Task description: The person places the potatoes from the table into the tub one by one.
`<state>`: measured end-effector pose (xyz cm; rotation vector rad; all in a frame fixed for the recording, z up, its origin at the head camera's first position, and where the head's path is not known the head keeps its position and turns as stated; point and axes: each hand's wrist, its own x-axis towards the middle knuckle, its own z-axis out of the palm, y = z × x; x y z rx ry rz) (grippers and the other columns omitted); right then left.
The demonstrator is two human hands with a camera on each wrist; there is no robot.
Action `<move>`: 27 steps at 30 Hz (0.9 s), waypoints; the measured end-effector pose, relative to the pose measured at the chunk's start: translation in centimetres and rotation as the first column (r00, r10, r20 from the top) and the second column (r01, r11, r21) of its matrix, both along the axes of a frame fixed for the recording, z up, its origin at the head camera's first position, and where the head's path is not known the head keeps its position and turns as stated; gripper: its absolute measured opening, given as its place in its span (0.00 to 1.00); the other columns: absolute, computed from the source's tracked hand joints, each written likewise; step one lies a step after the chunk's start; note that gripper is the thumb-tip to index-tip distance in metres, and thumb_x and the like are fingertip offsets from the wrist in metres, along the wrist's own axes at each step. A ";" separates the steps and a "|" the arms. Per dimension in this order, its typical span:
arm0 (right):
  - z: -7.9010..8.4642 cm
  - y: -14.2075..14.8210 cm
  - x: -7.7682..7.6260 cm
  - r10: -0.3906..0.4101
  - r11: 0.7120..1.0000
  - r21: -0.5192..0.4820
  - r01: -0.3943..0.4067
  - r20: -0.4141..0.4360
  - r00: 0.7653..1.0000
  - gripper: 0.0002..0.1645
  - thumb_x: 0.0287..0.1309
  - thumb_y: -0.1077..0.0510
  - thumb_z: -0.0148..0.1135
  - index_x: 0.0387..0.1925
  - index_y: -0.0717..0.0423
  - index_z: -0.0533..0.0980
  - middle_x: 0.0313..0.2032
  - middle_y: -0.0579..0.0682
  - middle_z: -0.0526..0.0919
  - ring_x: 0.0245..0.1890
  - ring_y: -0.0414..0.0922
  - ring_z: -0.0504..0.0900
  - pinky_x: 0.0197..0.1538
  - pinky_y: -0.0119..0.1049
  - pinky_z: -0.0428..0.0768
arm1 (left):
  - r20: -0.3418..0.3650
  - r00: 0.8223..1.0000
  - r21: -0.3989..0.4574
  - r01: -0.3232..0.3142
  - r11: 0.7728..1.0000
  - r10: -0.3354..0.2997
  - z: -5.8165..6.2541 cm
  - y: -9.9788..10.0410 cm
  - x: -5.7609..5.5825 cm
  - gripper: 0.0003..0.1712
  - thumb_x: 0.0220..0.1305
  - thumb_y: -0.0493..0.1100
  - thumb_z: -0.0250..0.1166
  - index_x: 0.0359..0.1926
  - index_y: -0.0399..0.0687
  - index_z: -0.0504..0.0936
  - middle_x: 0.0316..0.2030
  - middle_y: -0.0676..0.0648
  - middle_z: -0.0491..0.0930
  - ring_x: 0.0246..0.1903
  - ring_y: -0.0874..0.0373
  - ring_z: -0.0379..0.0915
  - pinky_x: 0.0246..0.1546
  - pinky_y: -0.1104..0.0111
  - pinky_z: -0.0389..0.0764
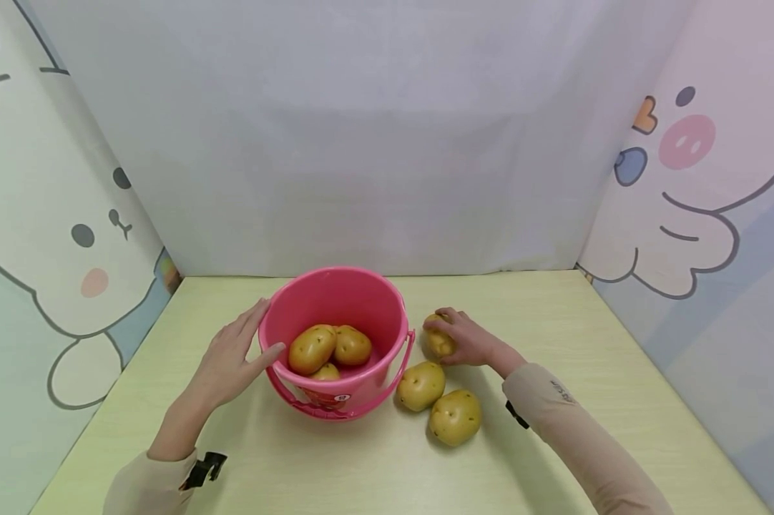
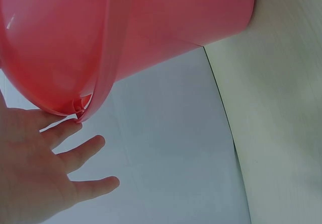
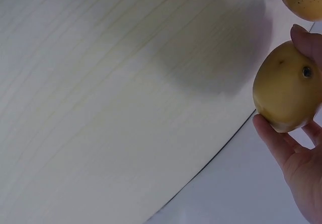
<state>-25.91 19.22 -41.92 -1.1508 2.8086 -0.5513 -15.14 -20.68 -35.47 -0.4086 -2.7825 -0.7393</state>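
Note:
A pink bucket [image 1: 332,282] with its handle hanging down at the front stands on the table, and several potatoes [image 1: 312,349] lie inside it. My left hand [image 1: 229,361] touches the bucket's left rim with fingers extended; in the left wrist view the straight fingers [image 2: 83,151] spread beside the handle's joint. To the right of the bucket, my right hand [image 1: 467,340] grips a potato [image 1: 440,342] between thumb and fingers, also seen in the right wrist view as a yellow potato [image 3: 284,90]. Two more potatoes, a nearer one [image 1: 455,418] and another [image 1: 420,386], lie on the table beside the bucket.
The pale wood-grain table [image 1: 554,343] meets a white cloth backdrop [image 1: 387,143] at its far edge. Side panels with cartoon animals, one at the left [image 1: 71,250] and one at the right [image 1: 696,186], flank the table.

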 end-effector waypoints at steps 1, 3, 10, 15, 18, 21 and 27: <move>0.1 0.1 0.0 -0.002 1.000 -0.001 0.002 -0.004 1.000 0.38 0.37 0.56 0.71 0.54 0.50 0.67 0.55 0.60 0.59 0.50 0.56 0.62 0.48 0.50 0.69 | -0.001 1.000 -0.001 0.000 1.000 0.000 0.0 0.0 0.0 0.44 0.55 0.52 0.60 0.67 0.45 0.49 0.62 0.39 0.54 0.58 0.41 0.50 0.52 0.41 0.53; 0.3 0.2 0.0 0.000 1.000 -0.004 -0.001 -0.018 1.000 0.38 0.37 0.56 0.71 0.54 0.50 0.68 0.55 0.60 0.59 0.49 0.57 0.62 0.47 0.49 0.70 | -0.004 1.000 -0.002 0.001 1.000 -0.001 0.0 0.0 0.0 0.44 0.55 0.53 0.60 0.67 0.45 0.49 0.62 0.39 0.54 0.58 0.41 0.50 0.51 0.41 0.53; 1.4 0.8 0.3 0.024 1.000 -0.014 -0.026 -0.072 0.997 0.38 0.35 0.57 0.72 0.53 0.50 0.68 0.55 0.61 0.60 0.49 0.57 0.63 0.45 0.48 0.70 | 0.001 1.000 -0.005 -0.001 1.000 0.001 0.0 0.0 0.0 0.44 0.55 0.53 0.59 0.67 0.45 0.48 0.63 0.39 0.53 0.58 0.41 0.50 0.51 0.41 0.53; 2.3 1.0 0.7 0.033 0.999 -0.015 -0.034 -0.080 0.996 0.38 0.35 0.57 0.71 0.53 0.50 0.68 0.55 0.61 0.60 0.48 0.57 0.63 0.44 0.48 0.71 | 0.003 1.000 -0.003 0.000 1.000 0.000 0.0 0.0 0.1 0.45 0.55 0.55 0.59 0.67 0.45 0.48 0.63 0.39 0.53 0.58 0.41 0.50 0.52 0.41 0.53; 2.8 1.1 0.9 0.038 0.999 0.000 -0.038 -0.078 0.996 0.38 0.36 0.57 0.71 0.54 0.50 0.68 0.55 0.60 0.59 0.49 0.57 0.63 0.44 0.48 0.71 | 0.002 1.000 -0.001 0.000 1.000 0.000 0.0 0.0 0.0 0.45 0.55 0.55 0.59 0.67 0.46 0.48 0.63 0.39 0.53 0.58 0.41 0.50 0.52 0.41 0.53; 3.2 1.2 1.2 0.043 0.999 0.005 -0.043 -0.066 0.997 0.38 0.36 0.58 0.71 0.54 0.49 0.67 0.56 0.59 0.59 0.50 0.56 0.62 0.45 0.48 0.71 | 0.002 1.000 -0.001 0.000 1.000 0.000 0.0 0.0 0.0 0.44 0.55 0.53 0.59 0.67 0.46 0.48 0.63 0.39 0.53 0.58 0.41 0.50 0.52 0.41 0.52; 3.9 1.5 1.9 0.056 0.998 0.022 -0.055 -0.059 0.997 0.38 0.37 0.58 0.71 0.55 0.47 0.66 0.57 0.59 0.58 0.52 0.56 0.60 0.45 0.48 0.71 | 0.000 1.000 -0.002 0.002 1.000 -0.002 0.0 0.0 0.0 0.44 0.55 0.54 0.59 0.67 0.46 0.48 0.63 0.39 0.53 0.58 0.41 0.50 0.52 0.41 0.52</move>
